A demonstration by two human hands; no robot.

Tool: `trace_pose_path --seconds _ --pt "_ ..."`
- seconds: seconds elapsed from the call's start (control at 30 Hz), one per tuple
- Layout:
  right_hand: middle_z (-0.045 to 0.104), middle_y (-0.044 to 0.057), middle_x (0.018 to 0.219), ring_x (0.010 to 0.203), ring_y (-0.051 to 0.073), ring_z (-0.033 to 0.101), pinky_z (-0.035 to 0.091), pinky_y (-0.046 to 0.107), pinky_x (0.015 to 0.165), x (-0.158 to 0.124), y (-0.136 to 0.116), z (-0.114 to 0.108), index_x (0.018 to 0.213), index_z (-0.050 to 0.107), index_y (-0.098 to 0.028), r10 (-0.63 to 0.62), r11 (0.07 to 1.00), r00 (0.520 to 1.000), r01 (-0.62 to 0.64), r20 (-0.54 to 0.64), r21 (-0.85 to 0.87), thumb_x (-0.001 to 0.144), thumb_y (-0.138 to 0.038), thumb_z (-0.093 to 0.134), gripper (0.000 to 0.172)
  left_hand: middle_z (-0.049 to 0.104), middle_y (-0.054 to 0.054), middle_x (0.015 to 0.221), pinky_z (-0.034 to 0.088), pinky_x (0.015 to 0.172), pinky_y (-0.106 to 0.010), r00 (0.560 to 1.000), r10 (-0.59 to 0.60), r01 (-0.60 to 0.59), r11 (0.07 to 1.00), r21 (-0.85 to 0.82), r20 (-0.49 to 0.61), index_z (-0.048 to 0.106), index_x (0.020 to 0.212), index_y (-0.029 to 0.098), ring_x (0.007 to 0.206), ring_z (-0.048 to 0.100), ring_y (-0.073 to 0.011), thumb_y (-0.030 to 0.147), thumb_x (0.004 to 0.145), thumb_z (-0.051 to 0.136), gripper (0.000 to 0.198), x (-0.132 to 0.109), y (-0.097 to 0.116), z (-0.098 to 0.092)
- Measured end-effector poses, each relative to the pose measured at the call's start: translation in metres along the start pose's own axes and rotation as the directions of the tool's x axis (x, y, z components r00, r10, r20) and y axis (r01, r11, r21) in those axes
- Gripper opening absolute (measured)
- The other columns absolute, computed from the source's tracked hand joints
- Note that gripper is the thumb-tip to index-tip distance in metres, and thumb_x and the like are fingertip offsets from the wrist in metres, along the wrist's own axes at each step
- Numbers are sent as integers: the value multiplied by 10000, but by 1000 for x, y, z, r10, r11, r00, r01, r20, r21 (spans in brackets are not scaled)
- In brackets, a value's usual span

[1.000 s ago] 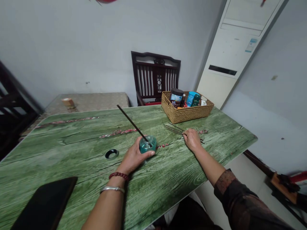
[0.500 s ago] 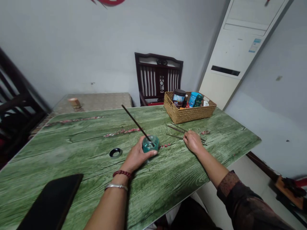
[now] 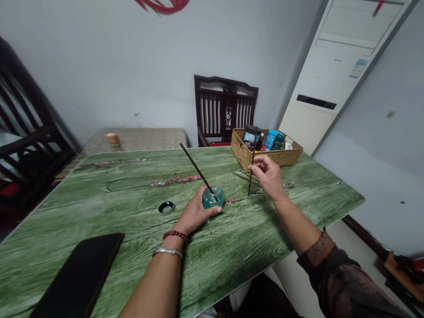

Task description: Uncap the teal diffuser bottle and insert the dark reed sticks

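Our left hand (image 3: 195, 216) wraps around a teal glass jar (image 3: 213, 198), its fingers curled closed against the side, and the jar sits on the green wood-print surface (image 3: 99, 198). A long dark incense stick (image 3: 195, 164) leans out of the jar, tilted up and away to the left. Our right hand (image 3: 267, 176) is raised, thumb and forefinger pinched on a second stick (image 3: 251, 174) held nearly upright, the other fingers loosely curled; we cannot tell whether its lower end touches the surface. More sticks (image 3: 244, 177) lie just behind that hand. A black ring (image 3: 166, 207) sits left of the jar, a black phone (image 3: 77, 276) lies nearer us, and a wicker basket (image 3: 266, 152) of jars and bottles stands at the far edge.
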State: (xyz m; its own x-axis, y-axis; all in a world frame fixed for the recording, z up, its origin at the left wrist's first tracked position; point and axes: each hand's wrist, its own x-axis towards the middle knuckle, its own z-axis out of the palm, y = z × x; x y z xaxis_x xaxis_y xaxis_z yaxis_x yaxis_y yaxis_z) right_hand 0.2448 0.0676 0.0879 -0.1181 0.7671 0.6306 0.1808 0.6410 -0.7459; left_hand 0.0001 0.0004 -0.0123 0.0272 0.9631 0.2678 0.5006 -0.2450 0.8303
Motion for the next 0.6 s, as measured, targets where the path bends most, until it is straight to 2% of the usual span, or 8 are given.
trace_pose_path --seconds 0.13,0.27,0.4,0.6 --pt "712 -14 839 704 132 651 532 270 678 8 -41 17 947 559 -239 -61 965 995 79 -79 252 861 -347 678 182 700 -114 1174 496 1003 -498 1000 -3 3 1000 0 9 546 1252 208 1105 660 -333 517 682 795 694 0 2 -1" --pt "705 -16 853 711 125 650 564 281 700 10 -58 38 969 542 -253 -72 942 996 84 -48 325 880 -392 678 213 693 -121 1198 481 1021 -518 1000 -10 10 1000 10 12 536 1265 214 1134 650 -345 505 684 796 700 0 1 0" --pt "672 -25 841 752 132 675 566 273 689 10 -50 57 947 545 -249 -57 942 997 39 44 332 863 -412 689 234 688 -124 1218 480 1021 -509 1000 -6 6 1000 -2 16 524 1291 197 1140 644 -335 505 687 790 728 0 3 0" --pt "649 -41 782 708 128 656 530 249 650 5 -22 77 927 562 -241 12 974 995 -33 94 224 830 -386 695 220 693 -109 1197 493 990 -479 1000 -11 11 1000 3 13 529 1291 198 1104 648 -321 498 676 793 733 0 6 -1"
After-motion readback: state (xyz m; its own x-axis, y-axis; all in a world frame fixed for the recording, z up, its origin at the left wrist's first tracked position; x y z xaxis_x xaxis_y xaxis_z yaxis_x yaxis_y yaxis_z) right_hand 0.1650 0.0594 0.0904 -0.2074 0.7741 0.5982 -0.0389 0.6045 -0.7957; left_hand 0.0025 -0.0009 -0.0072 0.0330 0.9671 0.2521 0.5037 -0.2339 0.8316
